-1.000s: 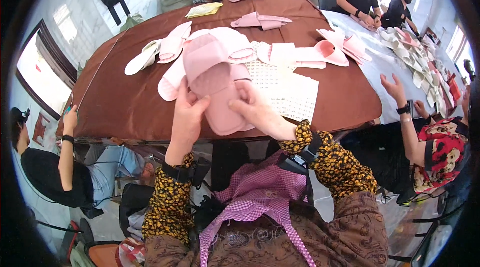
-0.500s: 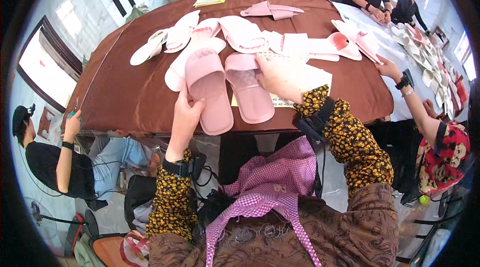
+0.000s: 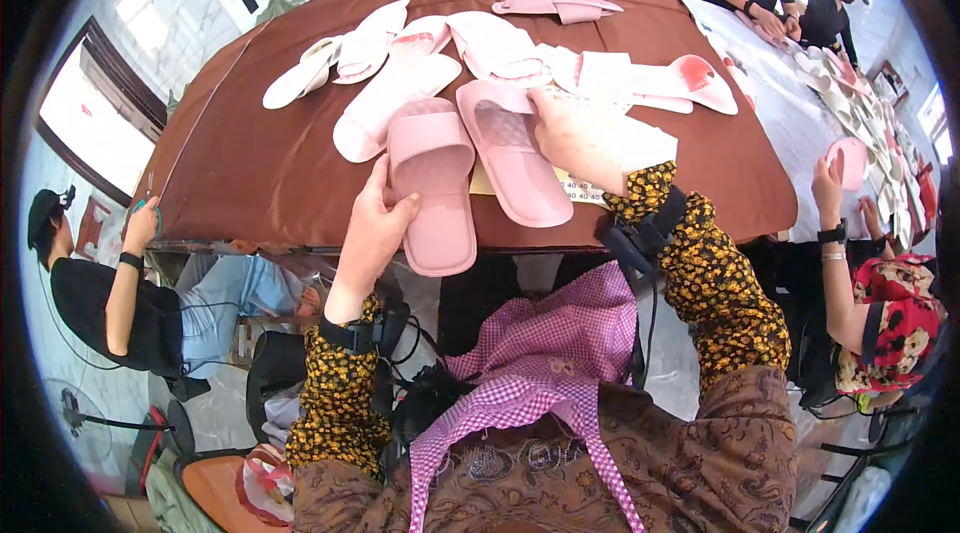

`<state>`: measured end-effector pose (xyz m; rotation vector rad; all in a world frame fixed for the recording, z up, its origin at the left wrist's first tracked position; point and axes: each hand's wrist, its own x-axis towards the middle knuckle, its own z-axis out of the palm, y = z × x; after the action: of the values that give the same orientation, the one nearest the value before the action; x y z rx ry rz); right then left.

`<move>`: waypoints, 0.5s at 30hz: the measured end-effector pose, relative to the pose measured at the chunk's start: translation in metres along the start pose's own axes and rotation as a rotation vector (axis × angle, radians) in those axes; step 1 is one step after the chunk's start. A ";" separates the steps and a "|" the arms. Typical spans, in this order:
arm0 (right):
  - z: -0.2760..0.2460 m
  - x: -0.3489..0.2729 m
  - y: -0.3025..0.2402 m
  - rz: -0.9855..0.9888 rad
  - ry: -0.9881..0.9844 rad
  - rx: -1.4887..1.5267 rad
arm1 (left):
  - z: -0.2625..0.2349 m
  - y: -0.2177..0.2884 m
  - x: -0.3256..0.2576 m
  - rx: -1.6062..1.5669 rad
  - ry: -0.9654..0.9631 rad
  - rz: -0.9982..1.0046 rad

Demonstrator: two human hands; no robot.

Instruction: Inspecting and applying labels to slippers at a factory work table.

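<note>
Left hand (image 3: 374, 231) grips one pink slipper (image 3: 440, 225), right hand (image 3: 580, 138) a second slipper (image 3: 528, 183) (hands apart); paler slippers (image 3: 398, 101) lie beyond them.

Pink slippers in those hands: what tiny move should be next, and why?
Perhaps the right hand could draw the right slipper back and straighten it beside the left slipper in the left hand. The two point slightly different ways, and the right one's heel sits higher in the picture, so they don't line up neatly.
</note>
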<state>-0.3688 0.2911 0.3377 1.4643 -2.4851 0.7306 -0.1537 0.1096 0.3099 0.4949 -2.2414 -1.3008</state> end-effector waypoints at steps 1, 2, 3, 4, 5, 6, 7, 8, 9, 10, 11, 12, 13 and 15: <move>0.001 0.000 0.001 -0.004 -0.006 -0.017 | 0.002 0.001 0.000 0.006 0.005 -0.044; 0.002 -0.001 0.002 -0.007 -0.012 -0.035 | 0.003 0.001 0.001 0.010 0.007 -0.092; 0.003 -0.001 0.003 -0.003 -0.013 -0.035 | 0.005 0.000 0.003 0.011 0.005 -0.089; 0.005 -0.002 0.004 -0.011 -0.002 -0.051 | 0.007 -0.002 0.007 0.055 0.047 -0.112; 0.005 -0.001 0.006 0.000 -0.008 -0.079 | 0.010 -0.004 0.012 0.090 0.084 -0.101; 0.005 -0.001 0.007 -0.012 0.011 -0.073 | 0.011 -0.008 0.017 0.096 0.082 -0.131; 0.005 -0.001 0.008 -0.019 0.000 -0.062 | 0.011 -0.012 0.021 0.275 0.102 -0.002; 0.004 -0.001 0.009 -0.013 -0.019 -0.060 | 0.011 -0.016 0.024 0.455 0.108 0.083; 0.002 -0.003 0.010 -0.018 -0.010 -0.050 | 0.010 -0.019 0.025 0.453 0.114 0.132; 0.000 -0.004 0.011 -0.050 -0.016 -0.064 | 0.009 -0.023 0.026 0.513 0.140 0.218; -0.002 -0.005 0.011 -0.070 -0.030 -0.088 | 0.010 -0.025 0.026 0.565 0.170 0.303; -0.004 -0.007 0.011 -0.077 -0.024 -0.074 | 0.010 -0.027 0.025 0.574 0.161 0.304; -0.006 -0.007 0.010 -0.078 -0.026 -0.083 | 0.011 -0.027 0.024 0.564 0.197 0.286; -0.009 -0.010 0.007 -0.079 -0.028 -0.089 | 0.012 -0.025 0.021 0.557 0.231 0.267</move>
<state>-0.3709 0.3063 0.3395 1.5408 -2.4304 0.5820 -0.1768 0.0947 0.2874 0.4844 -2.3526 -0.4507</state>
